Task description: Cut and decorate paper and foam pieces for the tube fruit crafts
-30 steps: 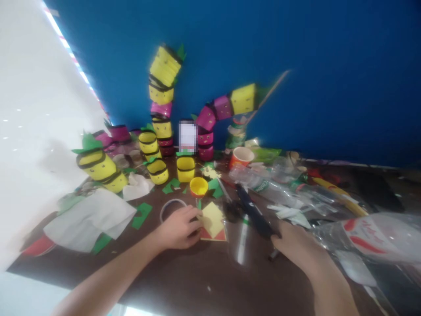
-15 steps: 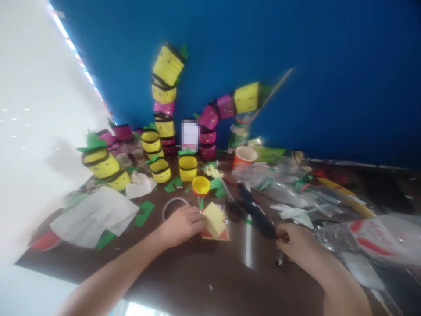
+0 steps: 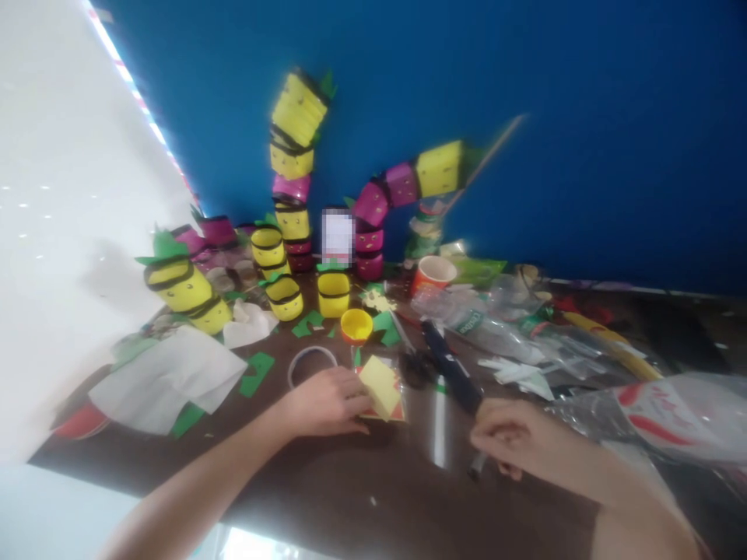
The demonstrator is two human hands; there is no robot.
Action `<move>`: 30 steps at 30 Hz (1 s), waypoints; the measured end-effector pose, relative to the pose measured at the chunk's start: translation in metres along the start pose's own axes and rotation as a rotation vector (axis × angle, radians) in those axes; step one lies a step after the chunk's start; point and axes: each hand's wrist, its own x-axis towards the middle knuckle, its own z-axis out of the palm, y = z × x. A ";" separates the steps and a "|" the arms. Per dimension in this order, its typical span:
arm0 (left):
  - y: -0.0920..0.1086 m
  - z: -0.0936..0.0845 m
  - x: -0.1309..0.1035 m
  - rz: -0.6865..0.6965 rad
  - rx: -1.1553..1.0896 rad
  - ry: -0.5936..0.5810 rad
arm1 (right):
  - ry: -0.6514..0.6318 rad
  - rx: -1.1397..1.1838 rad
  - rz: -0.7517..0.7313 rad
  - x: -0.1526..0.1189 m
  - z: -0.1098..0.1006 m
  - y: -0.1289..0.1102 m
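This looks like a craft corner. Green cut-up scraps and clear plastic bottles lie on the brown table. Yellow cups with little faces stand toward the back of the table, and a big blue wall is behind it.

Paper square at 6 o'clock is plain pale yellow. Paper scrap, 8 o'clock: green. Cup stack, 11 o'clock: yellow/magenta, black bands. Wall, 12 o'clock: plain blue.
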 end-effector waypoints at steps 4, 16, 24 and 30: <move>0.007 0.001 -0.002 0.044 0.034 -0.042 | -0.291 0.229 -0.083 0.004 0.001 -0.014; 0.015 0.020 -0.003 -0.745 -0.544 0.267 | -0.143 0.586 -0.291 0.014 0.005 -0.025; 0.007 0.004 -0.004 -0.332 -0.066 0.163 | 0.121 0.602 -0.267 0.032 0.022 -0.021; 0.012 -0.002 -0.002 -0.232 -0.198 0.024 | 0.279 0.694 -0.122 0.039 0.041 -0.024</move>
